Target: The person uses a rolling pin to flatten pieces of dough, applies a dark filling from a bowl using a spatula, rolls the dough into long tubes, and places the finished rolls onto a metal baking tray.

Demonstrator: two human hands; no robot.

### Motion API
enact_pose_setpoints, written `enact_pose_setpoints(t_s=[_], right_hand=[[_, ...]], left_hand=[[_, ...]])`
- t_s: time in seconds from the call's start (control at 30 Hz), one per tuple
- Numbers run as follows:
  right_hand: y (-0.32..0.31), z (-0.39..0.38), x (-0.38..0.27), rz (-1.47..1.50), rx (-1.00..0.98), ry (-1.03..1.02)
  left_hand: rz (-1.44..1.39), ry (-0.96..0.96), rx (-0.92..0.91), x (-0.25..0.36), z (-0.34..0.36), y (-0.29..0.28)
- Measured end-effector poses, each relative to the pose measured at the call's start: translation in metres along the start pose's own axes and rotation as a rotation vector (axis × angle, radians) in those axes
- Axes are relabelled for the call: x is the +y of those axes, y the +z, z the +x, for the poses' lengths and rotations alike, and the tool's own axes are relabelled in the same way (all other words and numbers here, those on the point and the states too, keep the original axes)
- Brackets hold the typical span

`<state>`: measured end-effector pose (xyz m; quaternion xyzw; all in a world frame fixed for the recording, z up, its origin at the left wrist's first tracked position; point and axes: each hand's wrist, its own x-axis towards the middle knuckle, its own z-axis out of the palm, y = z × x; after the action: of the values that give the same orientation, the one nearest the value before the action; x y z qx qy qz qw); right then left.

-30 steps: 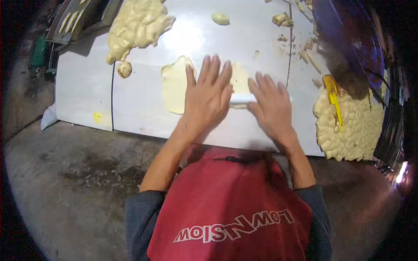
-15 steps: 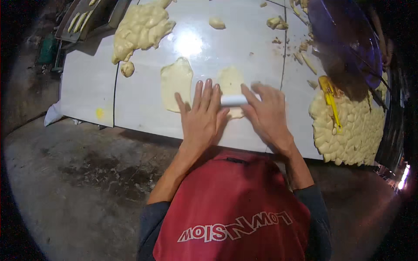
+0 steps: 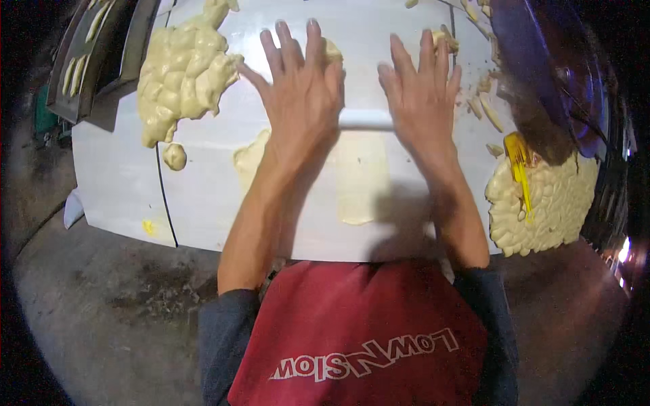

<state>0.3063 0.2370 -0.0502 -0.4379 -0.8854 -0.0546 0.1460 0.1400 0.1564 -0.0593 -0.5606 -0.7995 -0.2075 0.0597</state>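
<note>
A white rolling pin (image 3: pixel 365 119) lies crosswise under my two hands, at the far end of a thin, long dough sheet (image 3: pixel 363 179). My left hand (image 3: pixel 301 84) rests flat over the pin's left end, its fingers spread and pointing away from me. Over the right end my right hand (image 3: pixel 421 95) is stretched out in the same way. Beside my left forearm a second flat dough piece (image 3: pixel 249 162) is partly covered. A small lump of dough (image 3: pixel 332 51) shows by my left fingertips, and another dough scrap (image 3: pixel 448 42) is partly behind my right fingers.
On the white table (image 3: pixel 115 169), a large dough mass (image 3: pixel 179 81) and a dough ball (image 3: pixel 175 156) lie left. At right, a yellow tool (image 3: pixel 518 166) rests on a bumpy dough slab (image 3: pixel 545 210), near a dark purple basin (image 3: pixel 542 47). Metal trays (image 3: pixel 91 111) stand far left.
Both hands have moved away from me across the table, with the rolling pin under them. The dough sheet beneath it now looks longer and shows on the near side of the pin.
</note>
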Motion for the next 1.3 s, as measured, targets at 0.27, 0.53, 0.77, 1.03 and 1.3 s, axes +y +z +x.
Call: enact_pose_setpoints(t_s=[0.27,0.53,0.77,1.03,1.3], right_hand=[[-0.027,-0.022,0.029,0.454,-0.235,-0.425],[-0.046,-0.063,0.035,0.227,-0.016,-0.198],[-0.022,-0.072,-0.004,0.332,-0.295,-0.404],[-0.038,-0.082,0.0,0.322,-0.36,-0.358],[-0.07,-0.184,0.004,0.367,-0.499,-0.457]], left_hand=[[-0.025,0.067,0.022,-0.009,0.024,-0.013],[-0.106,0.205,-0.317,0.007,-0.08,-0.055],[-0.019,0.155,-0.339,0.024,-0.104,-0.037],[0.025,0.137,-0.351,0.02,-0.115,-0.053],[-0.095,0.238,-0.521,0.045,-0.206,-0.082]])
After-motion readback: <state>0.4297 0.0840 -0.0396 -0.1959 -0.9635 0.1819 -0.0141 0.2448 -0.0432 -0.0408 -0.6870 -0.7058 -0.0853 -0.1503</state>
